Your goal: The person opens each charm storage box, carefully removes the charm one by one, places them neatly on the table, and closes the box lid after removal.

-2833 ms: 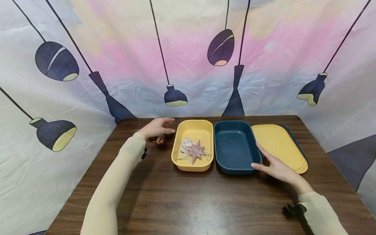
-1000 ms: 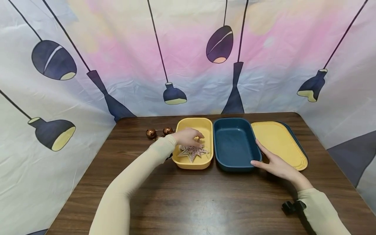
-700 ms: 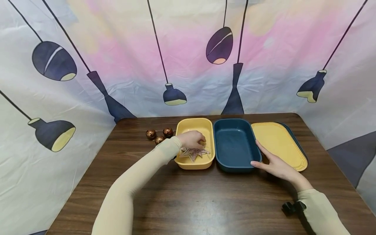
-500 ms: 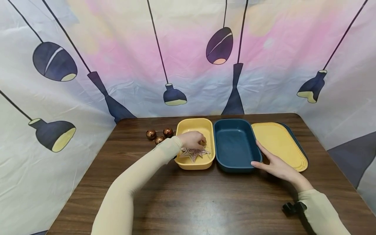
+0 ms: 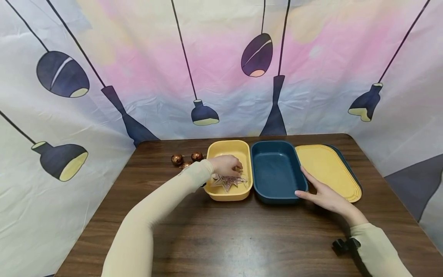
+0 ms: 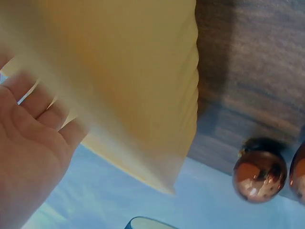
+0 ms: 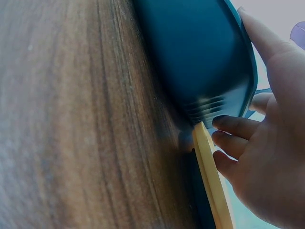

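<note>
In the head view my left hand (image 5: 225, 165) reaches over the left rim into a yellow box (image 5: 226, 197). Its fingers bend down over the box floor, and I cannot tell whether they hold anything. Glittery pink star ornaments (image 5: 227, 182) lie just below that hand. The left wrist view has the box wall (image 6: 138, 71) covering the fingertips. My right hand (image 5: 325, 196) rests at the near right side of a dark blue box (image 5: 277, 169), thumb and forefinger spread against its rim. Its other fingers (image 7: 231, 140) lie loosely beside the wall in the right wrist view.
Three shiny copper baubles (image 5: 177, 159) sit left of the yellow box, partly behind the left sleeve. To the right, a yellow lid (image 5: 322, 165) lies on a dark blue lid (image 5: 346, 161). A patterned cloth (image 5: 221, 69) hangs behind the wooden table (image 5: 221, 238).
My left hand has moved right, from above the baubles into the yellow box, and has stayed nearly still there lately. My right hand keeps its place at the blue box.
</note>
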Available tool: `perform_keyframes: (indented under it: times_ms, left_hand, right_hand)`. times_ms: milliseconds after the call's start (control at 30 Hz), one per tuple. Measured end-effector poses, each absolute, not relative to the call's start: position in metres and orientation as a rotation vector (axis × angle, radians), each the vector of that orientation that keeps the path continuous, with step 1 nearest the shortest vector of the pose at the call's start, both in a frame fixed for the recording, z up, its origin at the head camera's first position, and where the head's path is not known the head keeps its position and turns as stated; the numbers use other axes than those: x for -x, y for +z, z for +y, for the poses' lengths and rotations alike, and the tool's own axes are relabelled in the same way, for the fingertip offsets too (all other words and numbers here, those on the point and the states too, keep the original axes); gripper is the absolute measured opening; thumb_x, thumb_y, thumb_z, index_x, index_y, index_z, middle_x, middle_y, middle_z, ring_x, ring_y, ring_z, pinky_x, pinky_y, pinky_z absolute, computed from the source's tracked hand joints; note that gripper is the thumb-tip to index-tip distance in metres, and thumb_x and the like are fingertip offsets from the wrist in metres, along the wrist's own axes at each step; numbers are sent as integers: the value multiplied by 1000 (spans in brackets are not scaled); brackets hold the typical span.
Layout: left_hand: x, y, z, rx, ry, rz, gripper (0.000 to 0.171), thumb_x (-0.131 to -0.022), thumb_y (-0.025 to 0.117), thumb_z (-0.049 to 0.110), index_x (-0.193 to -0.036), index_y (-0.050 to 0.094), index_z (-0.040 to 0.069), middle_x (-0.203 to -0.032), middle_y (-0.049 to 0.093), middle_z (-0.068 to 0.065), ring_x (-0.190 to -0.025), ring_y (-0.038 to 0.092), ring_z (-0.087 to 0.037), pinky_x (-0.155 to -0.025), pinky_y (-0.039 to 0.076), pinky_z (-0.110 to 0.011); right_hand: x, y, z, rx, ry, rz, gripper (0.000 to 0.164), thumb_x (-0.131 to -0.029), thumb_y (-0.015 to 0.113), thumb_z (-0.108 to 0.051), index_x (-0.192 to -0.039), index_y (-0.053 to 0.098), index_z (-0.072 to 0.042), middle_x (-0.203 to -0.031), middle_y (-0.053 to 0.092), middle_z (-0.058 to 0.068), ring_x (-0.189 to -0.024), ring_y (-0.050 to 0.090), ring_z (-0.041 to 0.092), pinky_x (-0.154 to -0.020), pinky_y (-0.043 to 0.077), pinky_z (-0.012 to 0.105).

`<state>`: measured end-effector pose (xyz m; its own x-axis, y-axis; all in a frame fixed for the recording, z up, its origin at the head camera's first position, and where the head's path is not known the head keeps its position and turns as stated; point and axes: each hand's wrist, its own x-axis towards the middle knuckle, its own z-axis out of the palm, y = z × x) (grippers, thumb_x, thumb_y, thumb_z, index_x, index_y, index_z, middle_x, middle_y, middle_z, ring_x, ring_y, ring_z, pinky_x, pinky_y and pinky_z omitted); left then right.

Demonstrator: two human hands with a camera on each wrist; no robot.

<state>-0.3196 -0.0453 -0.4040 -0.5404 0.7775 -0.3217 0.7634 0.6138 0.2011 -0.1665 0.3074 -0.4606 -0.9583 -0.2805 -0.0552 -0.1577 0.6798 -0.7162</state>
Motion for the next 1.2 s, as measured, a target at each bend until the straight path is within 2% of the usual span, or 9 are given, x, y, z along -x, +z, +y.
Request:
perform_keyframes:
  times_ms: [233, 433, 533, 733, 867, 1067, 1200]
  left_hand:
    - [322, -389, -44, -1253, 57, 2423, 39, -102, 60, 24, -135, 63, 4, -134, 64, -10, -121, 61, -22, -106, 45, -35]
    - [324, -373, -32, -1267, 18, 2392, 39, -102, 59, 20, -138, 61, 2, -136, 62, -12, -128, 56, -25, -108, 43, -36]
    - [323, -373, -24, -1282, -46, 2399, 39, -103, 59, 20, -137, 62, 4, -135, 63, -11, -125, 58, -23, -106, 45, -35]
    - [322, -386, -13, -1287, -153, 2407, 29, -100, 64, 21, -125, 70, 7, -122, 70, -7, -111, 65, -20, -96, 51, -33]
    - [322, -396, -10, -1223, -139, 2416, 28, -97, 70, 24, -120, 73, 7, -118, 72, -6, -106, 66, -18, -93, 52, -32]
    - [323, -405, -9, -1191, -142, 2436, 20, -94, 72, 23, -109, 74, 11, -106, 73, -1, -95, 65, -14, -86, 52, -29]
    - [324, -406, -8, -1192, -154, 2441, 19, -94, 73, 22, -109, 75, 10, -105, 73, -1, -95, 66, -14, -84, 53, -28]
  right_hand:
    - [167, -462, 306, 352, -1150, 2726, 93, -97, 64, -49, -163, 0, -30, -167, 10, 18, -146, 20, 51, -106, 29, 72]
    - [168, -462, 307, 341, -1141, 2731, 94, -97, 64, -51, -163, 0, -31, -167, 10, 18, -146, 20, 52, -106, 28, 72]
    - [168, -462, 308, 339, -1148, 2729, 94, -97, 63, -50, -163, -1, -32, -167, 10, 17, -146, 20, 52, -106, 28, 73]
    - [167, -462, 307, 356, -1147, 2727, 94, -97, 64, -50, -163, 1, -31, -167, 11, 17, -146, 21, 51, -106, 29, 71]
    - [165, -461, 306, 356, -1153, 2721, 94, -97, 65, -48, -164, 2, -29, -167, 11, 19, -145, 22, 52, -106, 30, 71]
    - [166, -460, 306, 362, -1146, 2725, 94, -97, 65, -48, -164, 1, -29, -167, 12, 18, -145, 22, 52, -105, 30, 72]
    - [166, -461, 307, 360, -1146, 2730, 94, -97, 64, -49, -164, 1, -29, -167, 12, 19, -145, 22, 52, -105, 30, 72]
